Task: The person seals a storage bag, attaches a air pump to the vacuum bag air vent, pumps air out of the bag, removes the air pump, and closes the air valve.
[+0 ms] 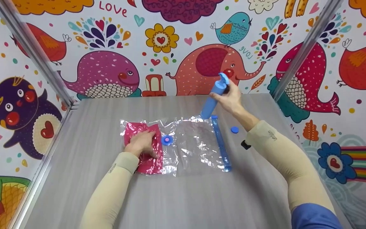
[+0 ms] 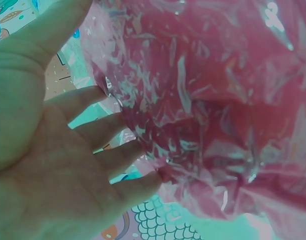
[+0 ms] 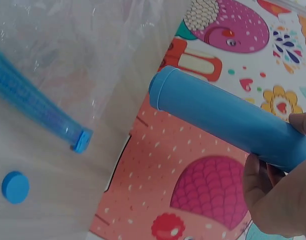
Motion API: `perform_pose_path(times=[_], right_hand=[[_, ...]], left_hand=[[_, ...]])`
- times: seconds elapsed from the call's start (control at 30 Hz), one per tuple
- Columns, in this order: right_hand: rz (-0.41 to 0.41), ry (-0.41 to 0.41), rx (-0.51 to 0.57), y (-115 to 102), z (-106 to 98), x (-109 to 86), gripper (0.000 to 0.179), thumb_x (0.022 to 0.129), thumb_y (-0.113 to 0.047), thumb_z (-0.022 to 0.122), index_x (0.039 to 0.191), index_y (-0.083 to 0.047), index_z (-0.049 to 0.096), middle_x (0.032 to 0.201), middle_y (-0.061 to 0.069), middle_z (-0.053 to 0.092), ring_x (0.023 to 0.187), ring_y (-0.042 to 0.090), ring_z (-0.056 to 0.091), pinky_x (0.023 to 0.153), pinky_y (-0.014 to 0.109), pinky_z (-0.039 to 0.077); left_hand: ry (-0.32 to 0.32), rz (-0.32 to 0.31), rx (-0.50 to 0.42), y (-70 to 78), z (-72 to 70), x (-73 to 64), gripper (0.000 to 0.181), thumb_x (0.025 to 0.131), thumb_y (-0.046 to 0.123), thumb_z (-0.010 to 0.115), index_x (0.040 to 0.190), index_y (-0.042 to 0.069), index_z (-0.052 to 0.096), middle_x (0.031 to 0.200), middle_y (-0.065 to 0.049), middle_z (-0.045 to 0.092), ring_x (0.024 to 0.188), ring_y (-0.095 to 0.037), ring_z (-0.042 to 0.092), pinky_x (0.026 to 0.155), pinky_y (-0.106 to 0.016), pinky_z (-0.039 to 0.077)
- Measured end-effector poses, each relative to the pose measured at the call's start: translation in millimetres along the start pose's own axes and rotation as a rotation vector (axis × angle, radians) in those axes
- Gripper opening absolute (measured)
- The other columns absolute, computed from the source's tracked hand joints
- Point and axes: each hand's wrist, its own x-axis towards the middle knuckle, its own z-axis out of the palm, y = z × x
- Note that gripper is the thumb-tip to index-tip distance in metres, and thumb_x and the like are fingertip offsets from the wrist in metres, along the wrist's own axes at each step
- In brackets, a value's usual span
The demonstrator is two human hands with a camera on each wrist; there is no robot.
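Observation:
A clear vacuum storage bag (image 1: 195,149) lies flat on the table, with a folded pink cloth (image 1: 149,167) inside its left end. On that end rests my left hand (image 1: 142,142), its fingers spread over the plastic; the left wrist view shows the fingertips against the bag. A round blue valve (image 1: 167,140) with a pink centre sits just right of the cloth. My right hand (image 1: 231,99) grips a blue hand pump (image 1: 210,105) near its handle, tilted above the bag's far right corner. In the right wrist view the pump (image 3: 228,117) points away from the fingers.
A blue zip seal (image 1: 221,146) with a slider (image 1: 214,117) runs along the bag's right edge. A round blue cap (image 1: 234,129) lies on the grey table (image 1: 186,200) to the right. Patterned walls (image 1: 106,70) and metal posts (image 1: 37,51) bound the table.

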Motion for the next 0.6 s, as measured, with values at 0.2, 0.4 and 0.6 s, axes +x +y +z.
perform_pose_path(times=[0.2, 0.4, 0.6], right_hand=[[0.090, 0.032, -0.050, 11, -25, 0.1, 0.074, 0.096, -0.026, 0.088, 0.158, -0.004, 0.055, 0.153, 0.024, 0.068, 0.138, 0.042, 0.068, 0.123, 0.060, 0.056], [0.156, 0.067, -0.061, 27, -51, -0.5, 0.081, 0.098, -0.029, 0.088, 0.164, -0.005, 0.048, 0.161, 0.024, 0.062, 0.146, 0.044, 0.064, 0.127, 0.063, 0.052], [0.226, 0.094, -0.051, 49, -75, -4.9, 0.087, 0.099, -0.029, 0.086, 0.170, -0.007, 0.040, 0.170, 0.023, 0.054, 0.157, 0.046, 0.056, 0.130, 0.066, 0.046]], left_hand=[[-0.004, -0.005, -0.007, 0.7, 0.8, -0.2, 0.120, 0.075, 0.034, 0.105, 0.174, 0.010, 0.040, 0.184, -0.021, 0.033, 0.169, -0.055, 0.032, 0.136, -0.077, 0.027], [-0.009, -0.007, -0.010, 1.4, 0.3, -0.6, 0.121, 0.075, 0.033, 0.105, 0.174, 0.011, 0.039, 0.184, -0.022, 0.031, 0.169, -0.055, 0.031, 0.136, -0.077, 0.026], [0.005, 0.007, 0.033, 0.7, 0.4, -0.1, 0.119, 0.075, 0.037, 0.106, 0.173, 0.009, 0.043, 0.182, -0.023, 0.038, 0.167, -0.055, 0.037, 0.133, -0.076, 0.034]])
